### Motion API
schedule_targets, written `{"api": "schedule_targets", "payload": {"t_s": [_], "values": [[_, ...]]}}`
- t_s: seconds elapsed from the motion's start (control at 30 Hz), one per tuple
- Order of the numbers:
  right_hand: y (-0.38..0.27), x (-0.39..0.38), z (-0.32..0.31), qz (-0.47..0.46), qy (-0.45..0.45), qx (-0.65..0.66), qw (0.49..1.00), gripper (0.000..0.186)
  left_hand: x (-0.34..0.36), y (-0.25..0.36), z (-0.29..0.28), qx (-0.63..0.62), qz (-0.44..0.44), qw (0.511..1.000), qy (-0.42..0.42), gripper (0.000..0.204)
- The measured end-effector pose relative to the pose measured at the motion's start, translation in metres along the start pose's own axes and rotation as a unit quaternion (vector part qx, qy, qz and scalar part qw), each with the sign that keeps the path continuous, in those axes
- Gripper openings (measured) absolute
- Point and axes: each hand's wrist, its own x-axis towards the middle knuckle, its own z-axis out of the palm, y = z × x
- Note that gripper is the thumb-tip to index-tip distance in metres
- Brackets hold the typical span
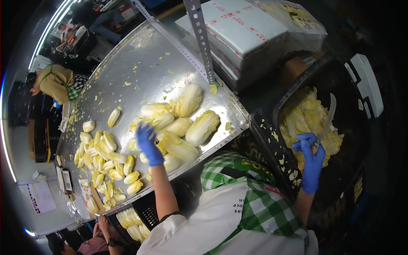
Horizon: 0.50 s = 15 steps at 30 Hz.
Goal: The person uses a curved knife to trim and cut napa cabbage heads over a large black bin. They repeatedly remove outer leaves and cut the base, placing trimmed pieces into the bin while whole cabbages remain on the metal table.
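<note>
My left hand [147, 143], in a blue glove, is over the near edge of a group of large napa cabbages [178, 126] on the metal table. Motion blurs its fingers, which look stretched apart with nothing between them. My right hand [311, 160], also gloved in blue, is closed round the handle of a knife [329, 120] with a curved blade pointing up and away. The knife is above a black bin [276, 114] on the right, which holds a heap of loose yellow cabbage leaves [304, 108].
Smaller trimmed cabbages [108, 159] are piled at the table's left. A perforated metal post [199, 40] rises at its far right corner. White taped boxes [244, 25] stand behind the bin. One co-worker [55, 83] bends at the far left; another person's hands [102, 225] are at the lower left.
</note>
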Motion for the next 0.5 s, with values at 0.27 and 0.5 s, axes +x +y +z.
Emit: {"api": "schedule_targets", "payload": {"t_s": [0.27,0.5], "values": [[-0.004,-0.021,-0.003,0.032,0.032,0.016,0.999,0.02,-0.034,-0.022,0.139,0.619,0.183,0.671,-0.365,0.098],[0.004,-0.032,0.008,0.151,-0.035,0.172,0.973,0.034,-0.035,0.051,0.158,0.057,0.016,0.897,-0.439,0.072]]}}
